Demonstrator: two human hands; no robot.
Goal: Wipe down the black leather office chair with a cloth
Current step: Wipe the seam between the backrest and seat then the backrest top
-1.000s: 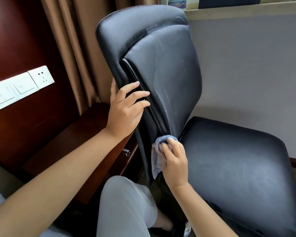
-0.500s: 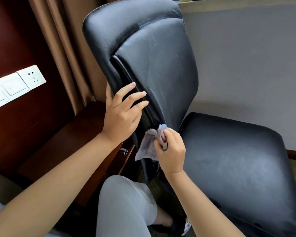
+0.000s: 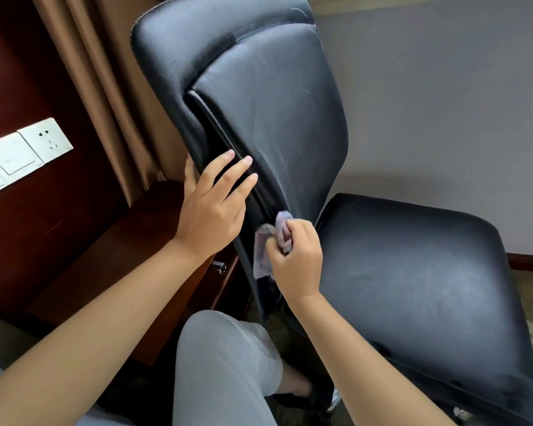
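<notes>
The black leather office chair (image 3: 268, 96) fills the middle of the view, its tall backrest turned edge-on to me and its wide seat (image 3: 413, 272) to the right. My left hand (image 3: 213, 207) grips the backrest's side edge, thumb behind it and fingers across the front seam. My right hand (image 3: 296, 256) holds a bunched pale lilac cloth (image 3: 271, 241) against the lower side edge of the backrest, just above where it meets the seat. Part of the cloth hangs below my fingers.
A dark wooden desk (image 3: 99, 259) with a drawer knob (image 3: 218, 266) stands close on the left of the chair. Brown curtains (image 3: 105, 87) hang behind it. White wall sockets (image 3: 28, 149) sit on the wood panel. My grey-trousered knee (image 3: 225, 358) is below the hands.
My right hand has moved the cloth up along the backrest's lower edge, from near the seat joint. My left hand keeps its grip on the backrest edge.
</notes>
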